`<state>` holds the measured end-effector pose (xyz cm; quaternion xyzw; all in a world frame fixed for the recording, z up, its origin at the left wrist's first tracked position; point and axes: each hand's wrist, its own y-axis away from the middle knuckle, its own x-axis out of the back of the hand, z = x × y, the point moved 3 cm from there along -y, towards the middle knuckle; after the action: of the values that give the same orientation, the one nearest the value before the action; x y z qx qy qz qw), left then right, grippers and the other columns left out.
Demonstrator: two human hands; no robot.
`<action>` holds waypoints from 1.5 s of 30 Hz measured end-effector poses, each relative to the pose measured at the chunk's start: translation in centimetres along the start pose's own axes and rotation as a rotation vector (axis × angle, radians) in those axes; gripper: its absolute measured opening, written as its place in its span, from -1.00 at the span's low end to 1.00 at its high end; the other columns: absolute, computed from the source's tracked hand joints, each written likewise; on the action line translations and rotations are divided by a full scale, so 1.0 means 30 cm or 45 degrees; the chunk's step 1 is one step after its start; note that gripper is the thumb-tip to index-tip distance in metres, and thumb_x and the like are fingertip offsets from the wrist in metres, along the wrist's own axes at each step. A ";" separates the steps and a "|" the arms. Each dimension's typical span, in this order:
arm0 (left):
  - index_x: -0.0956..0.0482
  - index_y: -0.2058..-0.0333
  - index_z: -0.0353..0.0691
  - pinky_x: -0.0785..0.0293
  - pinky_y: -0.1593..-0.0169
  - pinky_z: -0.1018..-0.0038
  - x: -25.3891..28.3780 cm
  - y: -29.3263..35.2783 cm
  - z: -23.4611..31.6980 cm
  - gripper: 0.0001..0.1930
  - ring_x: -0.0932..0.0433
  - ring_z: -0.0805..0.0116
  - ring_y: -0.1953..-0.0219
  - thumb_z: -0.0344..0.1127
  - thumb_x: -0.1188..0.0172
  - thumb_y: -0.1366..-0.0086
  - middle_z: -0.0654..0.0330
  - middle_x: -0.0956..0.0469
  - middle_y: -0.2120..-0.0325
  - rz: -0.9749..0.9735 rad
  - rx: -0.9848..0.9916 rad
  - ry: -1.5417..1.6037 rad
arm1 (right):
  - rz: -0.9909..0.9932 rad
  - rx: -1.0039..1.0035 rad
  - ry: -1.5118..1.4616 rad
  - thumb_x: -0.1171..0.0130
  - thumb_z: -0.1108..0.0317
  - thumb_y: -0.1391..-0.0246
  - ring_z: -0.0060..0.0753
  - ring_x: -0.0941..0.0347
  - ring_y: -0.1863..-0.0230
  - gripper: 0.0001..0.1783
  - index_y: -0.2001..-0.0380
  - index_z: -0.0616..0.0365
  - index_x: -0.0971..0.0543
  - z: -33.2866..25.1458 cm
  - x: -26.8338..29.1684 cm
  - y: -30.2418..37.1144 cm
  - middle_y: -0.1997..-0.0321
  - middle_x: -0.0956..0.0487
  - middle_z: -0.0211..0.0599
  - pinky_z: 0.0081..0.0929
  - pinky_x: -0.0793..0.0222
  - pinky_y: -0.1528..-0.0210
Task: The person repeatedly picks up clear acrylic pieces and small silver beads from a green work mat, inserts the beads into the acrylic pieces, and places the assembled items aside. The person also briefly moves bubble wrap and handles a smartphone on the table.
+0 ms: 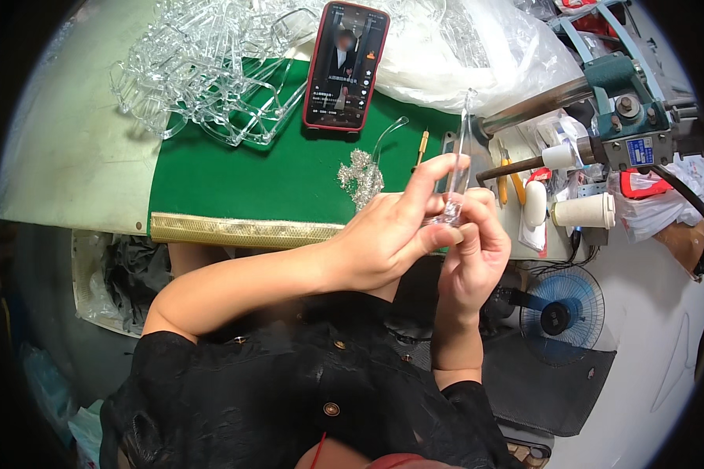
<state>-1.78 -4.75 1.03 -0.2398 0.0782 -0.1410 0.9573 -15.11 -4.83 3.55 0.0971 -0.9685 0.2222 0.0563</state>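
My left hand (387, 234) and my right hand (477, 254) meet over the front edge of the bench. Between their fingers is a clear plastic eyeglass frame (463, 133), one long temple arm pointing up and away. Both hands are closed on its lower part, which the fingers partly hide. On the green mat (281, 187) just beyond lies a small heap of tiny shiny metal parts (360, 178). A loose clear temple arm (383, 137) reaches out of that heap. A thin screwdriver with a yellowish handle (423, 144) lies close to my left fingers.
A tangled pile of clear eyeglass frames (235, 86) covers the back left. Behind the mat lie a phone (346, 70) with a lit screen and white plastic bags (446, 55). At right stand a green metal press (630, 102), yellow-handled pliers (511, 176), a paper cup (583, 212) and, lower, a fan (563, 313).
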 end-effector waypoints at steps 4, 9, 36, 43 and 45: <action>-0.23 -0.15 -0.26 -0.46 0.05 0.30 -0.024 -0.076 -0.009 -0.44 -0.53 0.01 0.07 -0.10 -0.11 -0.28 -0.04 -0.52 0.12 -0.071 -0.194 -0.486 | 0.043 0.008 -0.077 -0.23 0.23 -0.09 -0.50 -0.29 0.19 -0.68 0.25 0.32 -0.60 0.009 0.104 -0.033 0.29 -0.40 -0.37 -0.57 -0.19 0.05; -0.46 0.25 -0.26 -0.49 0.38 0.27 -0.087 -0.168 -0.046 -0.79 -0.59 0.08 0.38 -0.24 -0.13 -0.25 0.05 -0.56 0.48 -0.298 -0.277 -1.013 | 0.044 0.073 -0.124 -0.18 0.28 -0.14 -0.49 -0.35 0.16 -0.71 0.23 0.34 -0.57 -0.018 0.240 -0.104 0.22 -0.47 -0.30 -0.57 -0.22 0.03; -0.40 0.46 -0.27 -0.42 0.52 0.18 -0.294 -0.415 -0.137 -0.79 -0.52 -0.01 0.59 -0.26 -0.10 -0.27 0.02 -0.50 0.67 -0.066 -0.291 -1.031 | 0.230 0.757 -0.209 -0.02 0.14 -0.19 -0.12 -0.25 -0.18 -0.35 -0.24 0.27 -0.19 -0.416 0.602 -0.402 -0.18 -0.36 -0.07 -0.31 -0.11 -0.14; -0.43 0.48 -0.27 -0.46 0.49 0.19 -0.306 -0.425 -0.129 -0.81 -0.55 0.02 0.56 -0.29 -0.11 -0.25 -0.01 -0.52 0.64 -0.029 -0.256 -1.003 | 0.439 1.173 -0.261 0.06 0.37 -0.16 -0.26 -0.34 0.03 -0.88 0.24 0.08 -0.40 -0.267 0.529 -0.302 0.30 -0.43 -0.30 -0.51 -0.25 0.19; -0.42 0.49 -0.28 -0.46 0.48 0.19 -0.298 -0.424 -0.127 -0.81 -0.56 0.02 0.55 -0.30 -0.12 -0.25 -0.01 -0.53 0.64 -0.027 -0.299 -0.952 | 0.377 1.062 -0.330 0.06 0.35 -0.15 -0.25 -0.35 -0.03 -0.73 0.09 0.17 -0.42 -0.330 0.545 -0.312 0.13 -0.49 -0.18 -0.47 -0.26 0.13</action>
<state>-14.04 -14.40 4.55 -0.3833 -0.2630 -0.0441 0.8843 -28.40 -11.38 18.82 -0.0011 -0.7988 0.5847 -0.1415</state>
